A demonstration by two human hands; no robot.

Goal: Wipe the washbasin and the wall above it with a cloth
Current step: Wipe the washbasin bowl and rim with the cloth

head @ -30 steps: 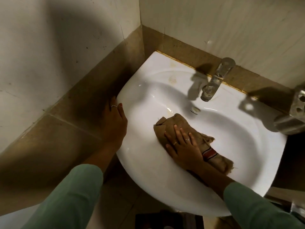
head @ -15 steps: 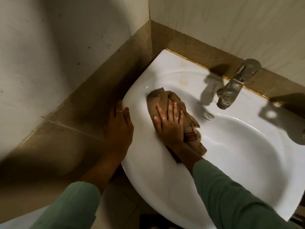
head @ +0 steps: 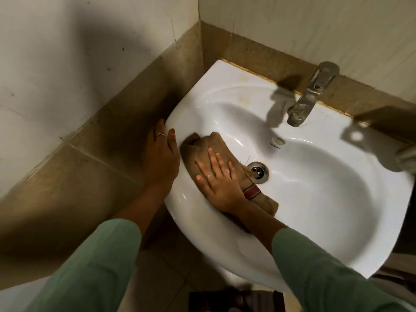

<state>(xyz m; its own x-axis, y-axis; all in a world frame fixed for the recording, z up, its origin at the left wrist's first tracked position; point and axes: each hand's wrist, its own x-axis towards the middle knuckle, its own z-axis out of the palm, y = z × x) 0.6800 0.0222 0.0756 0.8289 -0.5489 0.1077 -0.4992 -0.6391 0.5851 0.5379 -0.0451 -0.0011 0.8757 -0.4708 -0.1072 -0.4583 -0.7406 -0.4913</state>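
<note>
On the near-left slope of the washbasin (head: 315, 199), the right hand (head: 219, 183) lies flat, fingers spread, pressing the cloth (head: 213, 147) directly beneath it. The cloth's long axis runs from the basin's front, beside the drain (head: 257, 171), toward its left rim. There the left hand (head: 161, 154) clasps the edge. Beyond, the tap (head: 311, 95) and wall (head: 315, 25) appear unwiped.

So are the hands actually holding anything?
The right hand presses flat on the brown cloth's middle, not gripping. The left hand grips the washbasin rim.
</note>
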